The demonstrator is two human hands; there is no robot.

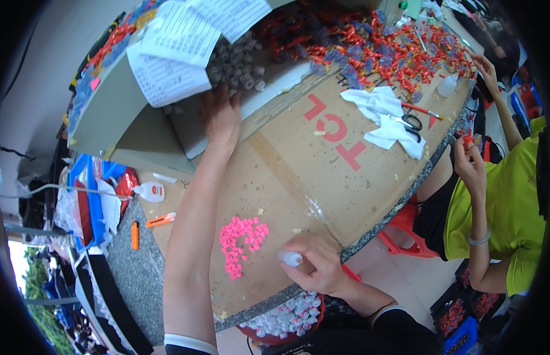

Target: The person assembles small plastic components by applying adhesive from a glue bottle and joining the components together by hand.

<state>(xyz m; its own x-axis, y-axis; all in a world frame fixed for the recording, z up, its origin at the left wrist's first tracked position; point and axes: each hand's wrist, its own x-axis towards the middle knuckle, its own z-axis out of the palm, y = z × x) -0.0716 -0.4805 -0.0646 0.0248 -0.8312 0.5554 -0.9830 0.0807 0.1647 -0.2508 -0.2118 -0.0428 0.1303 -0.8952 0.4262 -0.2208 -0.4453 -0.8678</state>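
Note:
My left arm stretches forward into a low grey-green bin (pixel 146 127). There my left hand (pixel 222 118) reaches a pile of small grey cup-like pieces (pixel 242 65); its fingers look extended and apart, with the tips partly hidden. Near the table's front edge my right hand (pixel 316 263) is closed around a small white bottle (pixel 291 258), whose end pokes out from the fingers. Left of that hand, a loose cluster of small pink pieces (pixel 242 236) lies on the cardboard (pixel 275 195) covering the table.
Printed sheets (pixel 171 50) hang over the bin. A white cloth (pixel 378 118), scissors (pixel 412 123) and red-and-blue pieces (pixel 381 53) lie at the far right. Orange cutters (pixel 161 220), a glue bottle (pixel 149 191) and a blue tray (pixel 91 201) are left. A co-worker (pixel 494 201) sits at right.

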